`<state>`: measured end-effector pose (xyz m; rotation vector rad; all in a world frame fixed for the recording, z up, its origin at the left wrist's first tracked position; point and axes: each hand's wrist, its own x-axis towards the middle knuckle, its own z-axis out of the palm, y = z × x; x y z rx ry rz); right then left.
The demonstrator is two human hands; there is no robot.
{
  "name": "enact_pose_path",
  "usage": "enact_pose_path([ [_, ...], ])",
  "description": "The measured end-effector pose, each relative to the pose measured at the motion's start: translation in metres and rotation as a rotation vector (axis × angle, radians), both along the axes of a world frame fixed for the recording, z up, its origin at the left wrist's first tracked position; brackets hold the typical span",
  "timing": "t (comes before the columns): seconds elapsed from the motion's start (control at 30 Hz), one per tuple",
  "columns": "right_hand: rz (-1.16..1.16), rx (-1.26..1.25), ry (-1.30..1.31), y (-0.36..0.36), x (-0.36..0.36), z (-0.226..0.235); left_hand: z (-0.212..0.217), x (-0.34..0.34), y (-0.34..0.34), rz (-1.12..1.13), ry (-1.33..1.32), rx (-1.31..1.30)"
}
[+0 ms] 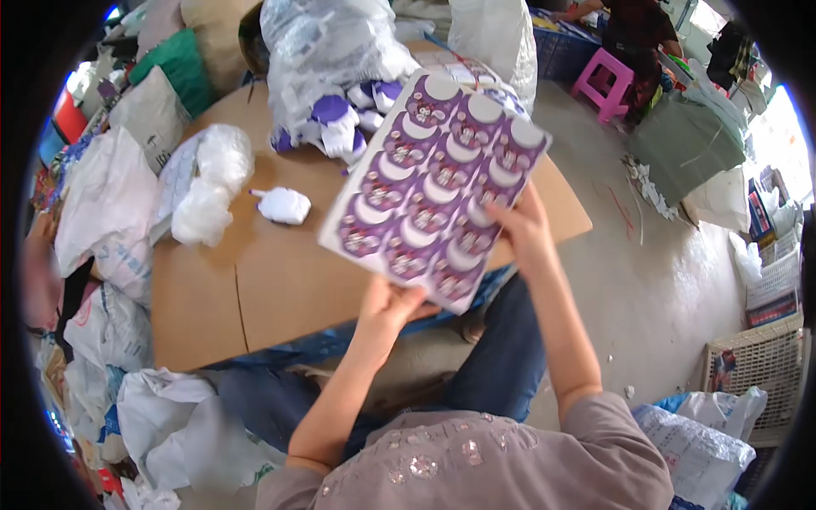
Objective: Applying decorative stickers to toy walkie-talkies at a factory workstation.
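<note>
Tilted above the table's near right part is a white sheet of purple cartoon stickers, set in rows with pale crescents between them. My left hand pinches its lower edge, thumb on top and fingers beneath. On the right edge, my right hand grips it the same way, its thumb over the stickers. A small white bundle with a purple tip lies on the brown cardboard tabletop, left of the sheet. Several purple-and-white pieces spill from a clear plastic bag behind it.
Clear bubble wrap and white sacks crowd the left side. On the floor at far right are a pink stool, a green-grey bale and a cream plastic basket. Another person is at the back right.
</note>
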<state>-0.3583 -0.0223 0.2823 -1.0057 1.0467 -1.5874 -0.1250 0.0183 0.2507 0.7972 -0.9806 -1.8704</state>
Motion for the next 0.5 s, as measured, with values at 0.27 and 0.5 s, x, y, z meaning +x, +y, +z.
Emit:
enact_pose_path([
  [0.27, -0.022, 0.329, 1.030, -0.046, -0.100, -0.038, -0.025, -0.004, 0.006, 0.117, -0.567, -0.766],
  [0.5, 0.301, -0.054, 1.838, 0.035, 0.002, -0.043, -0.015, 0.021, -0.026, 0.287, -0.670, -0.780],
])
